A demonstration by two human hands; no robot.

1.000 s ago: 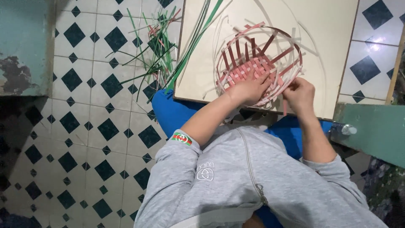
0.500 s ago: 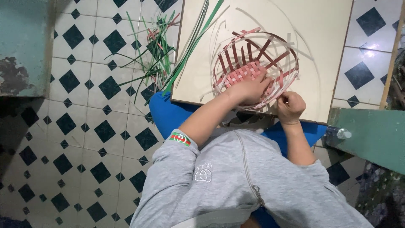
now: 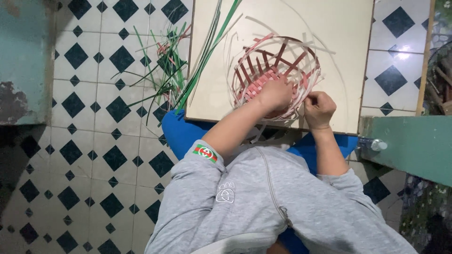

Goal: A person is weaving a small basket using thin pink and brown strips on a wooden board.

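While left hand [image 3: 273, 94] presses the basket [image 3: 275, 70], right hand [image 3: 319, 109] fingers pinch a strip

Person's clothing: a light grey zip-front sweatshirt [image 3: 263, 207] with sleeves pushed up the forearms, a small pale emblem on the chest, and a green-and-red striped patch [image 3: 205, 153] (left sleeve).

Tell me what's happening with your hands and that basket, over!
Left hand inside half-woven pink-and-white strip basket. Right hand pinching a white strip at its rim. Loose green strips lying alongside, nothing blocking.
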